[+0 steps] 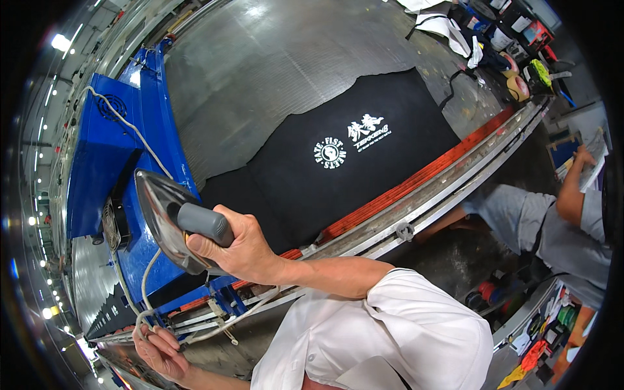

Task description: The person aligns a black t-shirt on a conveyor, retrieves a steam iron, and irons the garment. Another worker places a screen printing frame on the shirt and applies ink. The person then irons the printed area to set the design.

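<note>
My right hand (pixel 250 250) is wrapped round the grey handle of an electric iron (pixel 162 208). The iron is tilted up on its side above the blue machine body, its metal soleplate facing left. Lower left, the curled fingers of my left hand (pixel 159 351) hold a loop of pale cord (pixel 144 317). To the right of the iron, a black fabric piece (pixel 286 175) with white prints lies flat on the grey table (pixel 260 71). Its left end lies close by the iron and partly behind my right hand.
A blue machine housing (pixel 104 156) with a round vent stands at the left. An orange-red strip and metal rail (pixel 390 224) edge the table. Tape rolls (pixel 518 88) and containers crowd the far right corner. Another person (pixel 552 221) is at the right, holding papers.
</note>
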Motion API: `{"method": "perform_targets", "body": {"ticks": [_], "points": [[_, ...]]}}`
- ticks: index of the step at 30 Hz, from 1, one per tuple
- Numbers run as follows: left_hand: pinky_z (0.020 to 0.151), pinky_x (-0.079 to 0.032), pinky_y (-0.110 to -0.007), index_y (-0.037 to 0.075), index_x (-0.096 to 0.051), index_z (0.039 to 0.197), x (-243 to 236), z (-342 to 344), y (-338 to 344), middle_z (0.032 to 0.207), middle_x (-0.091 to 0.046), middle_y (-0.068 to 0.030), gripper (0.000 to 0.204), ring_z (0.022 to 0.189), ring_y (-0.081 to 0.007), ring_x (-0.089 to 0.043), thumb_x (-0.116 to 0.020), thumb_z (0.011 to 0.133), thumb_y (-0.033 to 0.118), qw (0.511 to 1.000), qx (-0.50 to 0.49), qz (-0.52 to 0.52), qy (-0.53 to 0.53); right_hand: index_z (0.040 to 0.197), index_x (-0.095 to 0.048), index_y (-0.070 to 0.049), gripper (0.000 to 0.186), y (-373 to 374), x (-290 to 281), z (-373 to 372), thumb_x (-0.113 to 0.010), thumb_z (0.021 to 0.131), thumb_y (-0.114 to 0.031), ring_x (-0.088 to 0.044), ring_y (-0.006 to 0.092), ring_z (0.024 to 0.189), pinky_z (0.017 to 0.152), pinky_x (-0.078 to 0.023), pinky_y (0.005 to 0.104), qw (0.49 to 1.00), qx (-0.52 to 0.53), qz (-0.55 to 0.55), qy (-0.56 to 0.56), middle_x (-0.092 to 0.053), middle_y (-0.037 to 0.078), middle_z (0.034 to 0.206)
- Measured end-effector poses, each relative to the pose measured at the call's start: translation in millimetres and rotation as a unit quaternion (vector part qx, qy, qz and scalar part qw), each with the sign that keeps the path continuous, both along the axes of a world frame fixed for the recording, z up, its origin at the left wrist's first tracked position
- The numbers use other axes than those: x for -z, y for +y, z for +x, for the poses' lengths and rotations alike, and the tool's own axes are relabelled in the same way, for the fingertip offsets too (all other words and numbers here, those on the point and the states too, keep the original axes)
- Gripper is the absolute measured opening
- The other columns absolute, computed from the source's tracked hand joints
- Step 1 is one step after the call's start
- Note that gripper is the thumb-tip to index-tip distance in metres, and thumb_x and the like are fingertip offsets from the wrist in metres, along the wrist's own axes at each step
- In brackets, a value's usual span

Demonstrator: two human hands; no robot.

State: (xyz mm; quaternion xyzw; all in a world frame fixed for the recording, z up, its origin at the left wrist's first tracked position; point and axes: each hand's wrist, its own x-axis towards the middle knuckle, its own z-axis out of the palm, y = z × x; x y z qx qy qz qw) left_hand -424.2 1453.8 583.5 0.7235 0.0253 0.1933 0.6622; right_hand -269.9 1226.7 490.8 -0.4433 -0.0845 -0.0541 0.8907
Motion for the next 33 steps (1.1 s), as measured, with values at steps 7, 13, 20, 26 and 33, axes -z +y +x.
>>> {"method": "perform_targets", "body": {"ticks": [7,13,20,26,33], "points": [[0.041,-0.047,-0.026,-0.014,-0.056,0.106,10.6,25.6,-34.8,0.052,-0.056,-0.0094,0.04,0.041,-0.0138,-0.053,-0.05,0.102,0.025,0.983,0.045,-0.084,0.159,0.094,-0.064,0.0,0.029,-23.4,-0.7,6.9,-0.075,0.089,-0.026,-0.051,0.0038,0.063,0.054,-0.043,0.0243,0.999,-0.012,-0.03,0.031,-0.06,-0.001,0.069],[0.059,-0.056,-0.03,-0.008,-0.06,0.103,-23.8,78.6,-86.1,0.077,-0.068,-0.0154,0.024,0.063,-0.0202,-0.067,-0.051,0.1,0.014,0.932,0.225,-0.03,0.283,0.099,-0.065,-0.003,0.018,-68.2,14.1,36.9,-0.07,0.092,-0.019,-0.054,0.0044,0.063,0.054,-0.045,0.022,0.989,0.055,-0.099,0.097,-0.06,-0.001,0.072],[0.074,-0.053,-0.026,0.0,-0.06,0.112,-65.5,114.7,-101.3,0.088,-0.067,-0.006,0.029,0.083,-0.0124,-0.065,-0.054,0.1,0.025,0.918,0.369,-0.067,0.125,0.082,-0.056,-0.004,0.024,-102.6,-8.0,52.5,-0.063,0.098,-0.021,-0.042,0.0068,0.045,0.04,-0.033,0.0245,0.981,0.153,-0.113,0.031,-0.046,-0.002,0.056],[0.072,-0.053,-0.036,-0.002,-0.054,0.111,-113.8,130.1,-66.6,0.077,-0.062,-0.0096,0.035,0.077,-0.0231,-0.066,-0.065,0.094,0.027,0.941,0.322,-0.094,-0.053,0.082,-0.055,-0.005,0.028,-117.9,-36.4,69.8,-0.062,0.098,-0.027,-0.041,0.0085,0.044,0.04,-0.034,0.0251,0.979,0.172,-0.102,-0.03,-0.042,-0.001,0.055],[0.066,-0.051,-0.024,0.001,-0.061,0.102,-156.9,140.3,-22.6,0.073,-0.063,-0.0001,0.024,0.069,-0.0088,-0.061,-0.059,0.099,0.025,0.986,0.162,0.036,0.018,0.083,-0.058,-0.005,0.026,-58.4,-99.7,85.8,-0.065,0.096,-0.025,-0.041,0.0082,0.044,0.04,-0.034,0.0255,0.995,0.083,-0.016,-0.051,-0.043,-0.002,0.056]]}}
